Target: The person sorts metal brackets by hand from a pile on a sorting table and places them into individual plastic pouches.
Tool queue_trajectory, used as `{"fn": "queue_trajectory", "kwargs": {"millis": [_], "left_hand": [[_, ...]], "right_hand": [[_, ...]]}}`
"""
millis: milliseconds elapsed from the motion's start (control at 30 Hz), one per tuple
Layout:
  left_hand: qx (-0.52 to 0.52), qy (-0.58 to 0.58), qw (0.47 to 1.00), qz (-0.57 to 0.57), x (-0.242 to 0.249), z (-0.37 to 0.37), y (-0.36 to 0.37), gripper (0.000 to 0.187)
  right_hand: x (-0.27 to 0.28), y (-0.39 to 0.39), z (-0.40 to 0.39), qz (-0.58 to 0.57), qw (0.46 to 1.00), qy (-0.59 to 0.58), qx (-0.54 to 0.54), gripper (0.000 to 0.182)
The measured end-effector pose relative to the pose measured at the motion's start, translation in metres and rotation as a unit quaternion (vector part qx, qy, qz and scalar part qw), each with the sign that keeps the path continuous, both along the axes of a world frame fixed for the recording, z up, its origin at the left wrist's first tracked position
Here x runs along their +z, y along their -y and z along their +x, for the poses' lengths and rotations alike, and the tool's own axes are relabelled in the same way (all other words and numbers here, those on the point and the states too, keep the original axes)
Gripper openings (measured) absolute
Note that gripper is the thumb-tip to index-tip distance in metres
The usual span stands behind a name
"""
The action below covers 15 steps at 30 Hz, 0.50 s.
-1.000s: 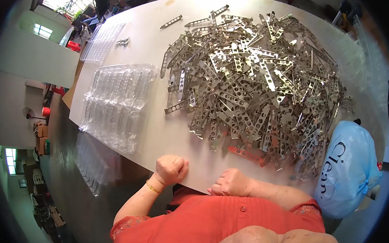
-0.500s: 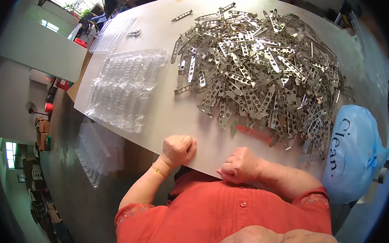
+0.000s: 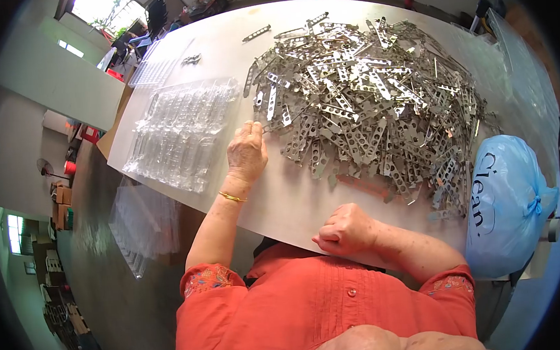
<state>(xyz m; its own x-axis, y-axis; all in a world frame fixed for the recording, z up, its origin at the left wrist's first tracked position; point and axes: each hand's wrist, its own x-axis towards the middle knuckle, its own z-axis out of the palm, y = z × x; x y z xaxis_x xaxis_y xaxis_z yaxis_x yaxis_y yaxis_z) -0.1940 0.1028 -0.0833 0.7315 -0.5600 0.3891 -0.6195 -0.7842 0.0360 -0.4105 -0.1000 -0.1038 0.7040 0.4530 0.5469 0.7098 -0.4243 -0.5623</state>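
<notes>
My left hand [image 3: 248, 152] is at the left edge of a large heap of perforated metal strips [image 3: 365, 99]. Its fingers are pressed together over the end of one strip [image 3: 276, 129], which shows partly beside the fingertips; the thumb's grip is hidden. My right hand [image 3: 344, 229] rests as a closed fist by the table's near edge, with nothing showing in it. Left of my left hand lies a clear plastic tray [image 3: 184, 133] with rows of compartments. A red strip [image 3: 364, 188] lies partly under the front of the heap.
A tied blue bag [image 3: 509, 206] stands at the table's right side. At the far left are another clear tray [image 3: 157, 60] and a small group of metal parts [image 3: 191, 60]. Clear plastic sheets [image 3: 145, 222] sit below the table's left edge. One metal strip [image 3: 256, 33] lies apart behind.
My left hand has moved forward from the near table edge to the heap's left side, its fist now loosened with the fingers reaching forward. My right hand stays in place as a fist.
</notes>
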Motion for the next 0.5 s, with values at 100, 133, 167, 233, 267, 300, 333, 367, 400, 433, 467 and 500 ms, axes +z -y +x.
{"fn": "queue_trajectory", "kwargs": {"millis": [100, 133, 167, 233, 267, 300, 333, 367, 400, 433, 467, 500], "left_hand": [[0.000, -0.030, 0.999, 0.024, -0.005, 0.009, 0.001, 0.028], [-0.002, -0.030, 0.999, 0.026, -0.005, 0.011, 0.002, 0.028], [0.000, -0.029, 0.999, 0.033, -0.006, 0.012, 0.003, 0.025], [0.001, -0.029, 0.999, 0.042, -0.009, 0.014, 0.003, 0.022], [-0.003, -0.029, 0.999, 0.034, -0.011, 0.015, 0.003, 0.019], [-0.006, -0.029, 0.999, 0.027, -0.010, 0.015, 0.004, 0.016], [-0.007, -0.031, 0.999, 0.027, -0.010, 0.015, 0.004, 0.016], [-0.002, -0.051, 0.999, 0.014, -0.009, 0.013, 0.002, 0.014], [0.004, -0.071, 0.997, 0.000, -0.008, 0.011, 0.001, 0.011], [0.006, -0.073, 0.997, 0.001, -0.008, 0.010, -0.001, 0.011], [-0.002, -0.072, 0.997, -0.002, -0.009, 0.009, -0.004, 0.009], [-0.010, -0.071, 0.997, -0.005, -0.006, 0.007, -0.004, 0.008]], "right_hand": [[0.001, 0.001, 0.000, 0.017, 1.000, 0.002, 0.005, 0.040], [0.001, 0.001, 0.000, 0.005, 1.000, -0.004, 0.006, 0.039], [0.000, 0.002, 0.000, -0.007, 1.000, -0.010, 0.008, 0.037], [0.001, 0.002, 0.000, -0.006, 1.000, -0.012, 0.007, 0.037], [0.000, 0.003, 0.000, -0.006, 1.000, -0.013, 0.008, 0.037], [0.000, 0.003, 0.000, -0.006, 1.000, -0.015, 0.006, 0.037], [-0.001, 0.003, 0.000, -0.004, 1.000, -0.016, 0.005, 0.037], [-0.001, 0.002, 0.000, -0.003, 1.000, -0.018, 0.005, 0.037], [-0.001, 0.002, 0.000, -0.002, 1.000, -0.020, 0.005, 0.037], [0.000, 0.002, 0.001, -0.003, 1.000, -0.020, 0.008, 0.038], [0.000, 0.002, 0.002, -0.004, 1.000, -0.019, 0.012, 0.038], [0.000, 0.002, 0.003, -0.004, 1.000, -0.020, 0.014, 0.038]]}}
